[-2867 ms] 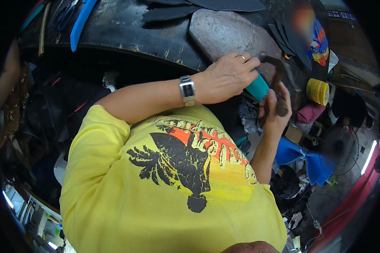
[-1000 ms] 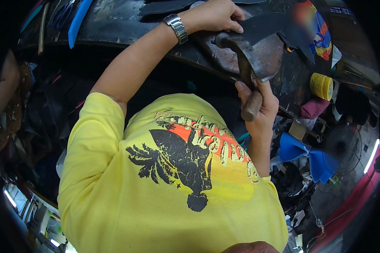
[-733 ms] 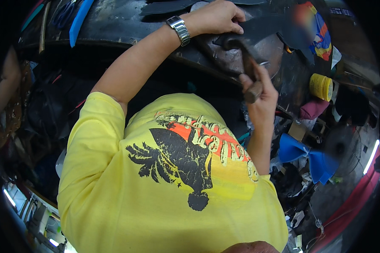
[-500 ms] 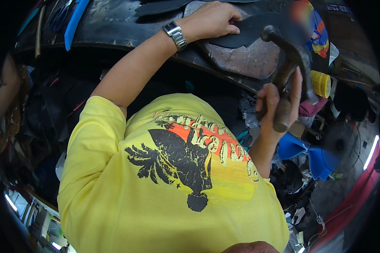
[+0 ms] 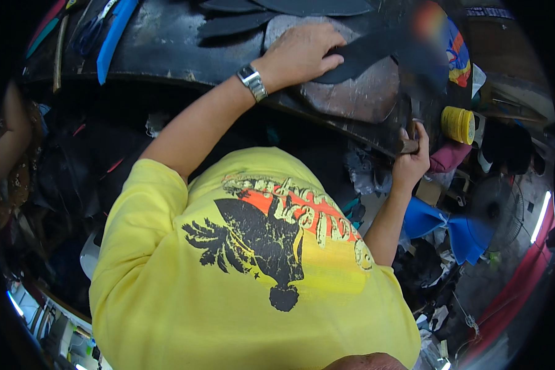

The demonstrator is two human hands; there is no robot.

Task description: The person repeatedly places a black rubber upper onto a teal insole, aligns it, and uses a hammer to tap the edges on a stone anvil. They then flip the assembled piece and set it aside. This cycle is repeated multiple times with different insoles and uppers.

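My left hand (image 5: 305, 54), with a metal-banded watch at the wrist, grips the left end of a flat black sole-shaped piece (image 5: 359, 57). That piece lies over a worn, rounded brown slab (image 5: 351, 97) on the dark workbench (image 5: 166, 52). At the bench's front edge, to the right of the slab, my right hand (image 5: 412, 161) is closed round the wooden handle of a hammer (image 5: 408, 145). The hammer's head is hard to make out against the dark background. Several more flat black pieces (image 5: 314, 6) lie beyond my left hand.
Scissors (image 5: 91, 34), a blue strip (image 5: 114, 43) and a thin stick (image 5: 59, 55) lie at the bench's left. A yellow tub (image 5: 457, 125) and a colourful bag (image 5: 457, 58) are at the right. Below stand a fan (image 5: 499, 213) and a blue bent sheet (image 5: 425, 217) among clutter.
The hammer has swung from above the bench's right side down to the bench edge with my right hand. My left hand and the black piece have shifted slightly nearer.
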